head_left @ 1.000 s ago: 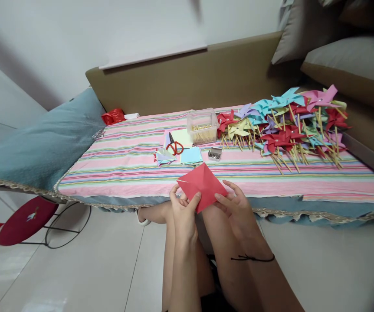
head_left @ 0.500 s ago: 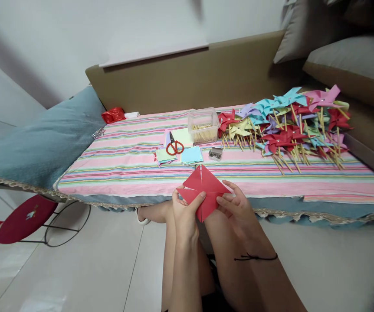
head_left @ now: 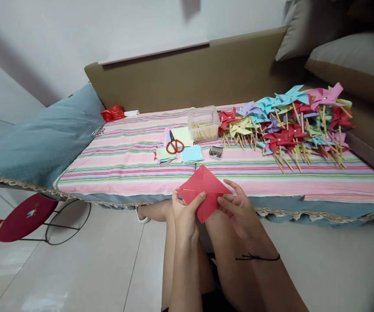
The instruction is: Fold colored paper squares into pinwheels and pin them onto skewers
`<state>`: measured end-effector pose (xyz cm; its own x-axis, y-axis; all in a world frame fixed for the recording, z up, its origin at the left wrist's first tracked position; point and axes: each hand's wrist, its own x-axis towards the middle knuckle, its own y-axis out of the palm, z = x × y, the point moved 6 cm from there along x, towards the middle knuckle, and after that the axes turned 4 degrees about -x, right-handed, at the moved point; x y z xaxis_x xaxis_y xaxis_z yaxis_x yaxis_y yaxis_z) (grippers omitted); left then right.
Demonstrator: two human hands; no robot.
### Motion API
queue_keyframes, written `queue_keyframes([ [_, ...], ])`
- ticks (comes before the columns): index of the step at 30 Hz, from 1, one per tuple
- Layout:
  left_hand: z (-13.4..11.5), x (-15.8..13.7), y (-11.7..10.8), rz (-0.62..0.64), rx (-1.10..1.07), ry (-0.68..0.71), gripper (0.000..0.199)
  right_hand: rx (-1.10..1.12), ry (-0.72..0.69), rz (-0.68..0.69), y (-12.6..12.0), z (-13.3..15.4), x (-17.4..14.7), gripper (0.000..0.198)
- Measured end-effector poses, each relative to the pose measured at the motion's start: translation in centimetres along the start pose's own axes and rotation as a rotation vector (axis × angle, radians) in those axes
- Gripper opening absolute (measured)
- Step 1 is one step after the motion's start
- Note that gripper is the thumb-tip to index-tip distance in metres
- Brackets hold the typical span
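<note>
A square of red paper is held cornerwise above my lap, with slits running in from its corners. My left hand grips its lower left side, the thumb pressed on top and the fingers behind. At the right side, my right hand pinches the edge with its thumb, while the index finger stretches past the right corner. Just beyond the paper lie a small open box of metal pins, a stack of blue paper squares and red-handled scissors.
A clear plastic box with wooden sticks stands on the striped cloth. Many finished paper pinwheels are piled to the right. A red plastic bag sits at the far left, and a red stool stands on the floor.
The slits in the red paper, gaping at the upper corner before, now lie nearly closed and flatter. Both hands have stayed almost in place.
</note>
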<state>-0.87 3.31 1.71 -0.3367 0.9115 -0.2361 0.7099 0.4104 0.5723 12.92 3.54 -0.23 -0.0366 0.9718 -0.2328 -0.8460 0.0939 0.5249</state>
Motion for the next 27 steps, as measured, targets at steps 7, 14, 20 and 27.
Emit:
queue_keyframes([
  [7,-0.1,0.3,-0.2,-0.001,-0.024,0.011,0.051,-0.046,-0.074,-0.062,-1.1,0.8,0.2,0.053],
  [14,0.3,0.8,-1.1,-0.058,-0.085,0.005,0.044,-0.335,-0.243,0.283,0.0,1.4,-0.3,0.007],
  [20,0.5,0.4,-0.4,-0.003,-0.084,-0.028,0.038,-0.445,-0.253,0.247,0.9,0.1,-0.2,0.019],
  [27,0.6,0.3,-0.2,0.004,-0.085,-0.050,0.037,-0.378,-0.233,0.188,0.2,0.1,-0.1,0.019],
])
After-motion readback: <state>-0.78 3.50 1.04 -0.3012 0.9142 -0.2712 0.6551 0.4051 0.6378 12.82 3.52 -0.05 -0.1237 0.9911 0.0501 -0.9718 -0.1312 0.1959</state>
